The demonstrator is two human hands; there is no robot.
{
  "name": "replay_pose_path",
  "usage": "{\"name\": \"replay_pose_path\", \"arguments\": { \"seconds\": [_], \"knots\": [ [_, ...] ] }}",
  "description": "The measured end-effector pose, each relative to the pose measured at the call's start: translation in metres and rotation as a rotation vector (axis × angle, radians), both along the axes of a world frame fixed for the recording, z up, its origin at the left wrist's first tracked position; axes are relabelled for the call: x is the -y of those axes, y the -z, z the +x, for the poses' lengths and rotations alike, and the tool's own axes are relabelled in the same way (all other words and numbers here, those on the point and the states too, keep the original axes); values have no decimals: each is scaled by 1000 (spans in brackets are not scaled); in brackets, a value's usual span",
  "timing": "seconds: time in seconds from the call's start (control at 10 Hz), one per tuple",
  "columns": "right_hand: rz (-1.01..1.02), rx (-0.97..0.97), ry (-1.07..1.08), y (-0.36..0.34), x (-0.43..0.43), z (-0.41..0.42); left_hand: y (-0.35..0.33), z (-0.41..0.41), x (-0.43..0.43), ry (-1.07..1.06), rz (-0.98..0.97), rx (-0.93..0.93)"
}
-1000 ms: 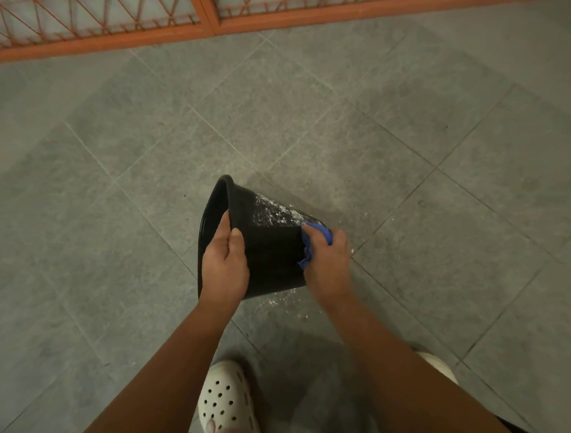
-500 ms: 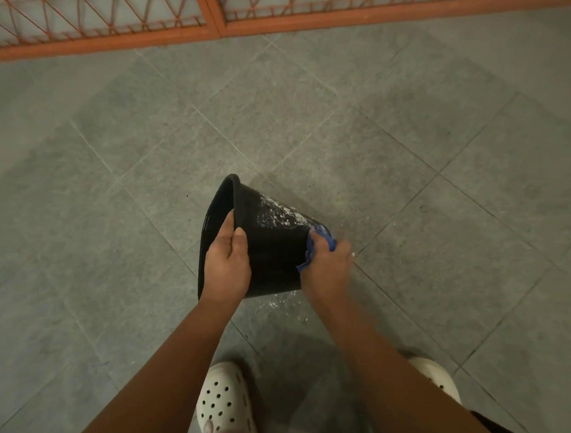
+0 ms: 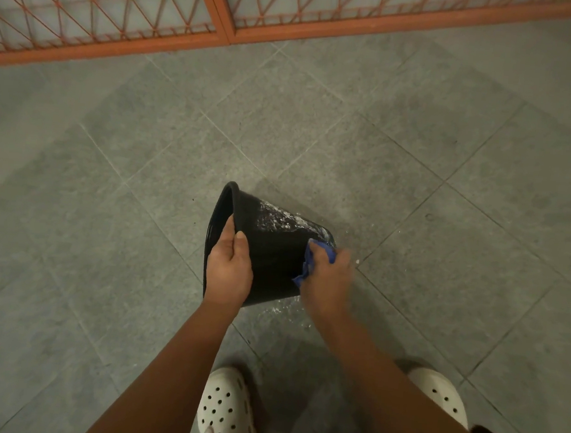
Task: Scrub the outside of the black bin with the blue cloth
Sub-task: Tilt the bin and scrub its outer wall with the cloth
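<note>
Covering most of the view is a grey tiled floor (image 3: 107,237), and at its far side stands an orange metal grille (image 3: 223,26). The black bin (image 3: 273,269) lies tilted on this floor just in front of the person. Its open mouth is turned to the left and its base points to the right and touches the tiles. Two white clogs (image 3: 227,405) are seen below, near the bin but apart from it. The left hand (image 3: 229,273) grips the bin at the rim, with the thumb lying on the outer wall, and so it steadies the bin. The right hand (image 3: 328,287) is blurred, but it seems closed around the bunched blue cloth (image 3: 311,262) and presses it on the outer wall near the base. White suds (image 3: 277,217) cover the upper side of the wall, and some small drops lie on the tiles under the bin. I judge the scrubbing is in the middle, because the foam shows on one strip only. To do it well, the left hand should hold the rim firmly and turn the bin little by little, while the cloth goes with even pressure from base to rim. This way each part of the wall comes under the cloth. A wet floor and a soapy rim could make the bin slip.
</note>
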State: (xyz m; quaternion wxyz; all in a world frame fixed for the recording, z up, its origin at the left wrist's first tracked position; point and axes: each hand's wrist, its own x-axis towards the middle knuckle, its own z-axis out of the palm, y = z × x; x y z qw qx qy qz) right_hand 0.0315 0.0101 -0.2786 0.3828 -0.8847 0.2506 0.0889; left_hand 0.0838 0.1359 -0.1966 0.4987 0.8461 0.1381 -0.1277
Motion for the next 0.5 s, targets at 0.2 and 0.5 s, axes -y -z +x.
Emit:
{"name": "replay_pose_path", "arguments": {
  "seconds": [0.2,0.5],
  "knots": [
    [-12,35,-101,15,25,10,-4,-3,-3,18,13,2],
    [35,141,20,7,5,6,0,-1,-3,48,45,-1]
  ]
}}
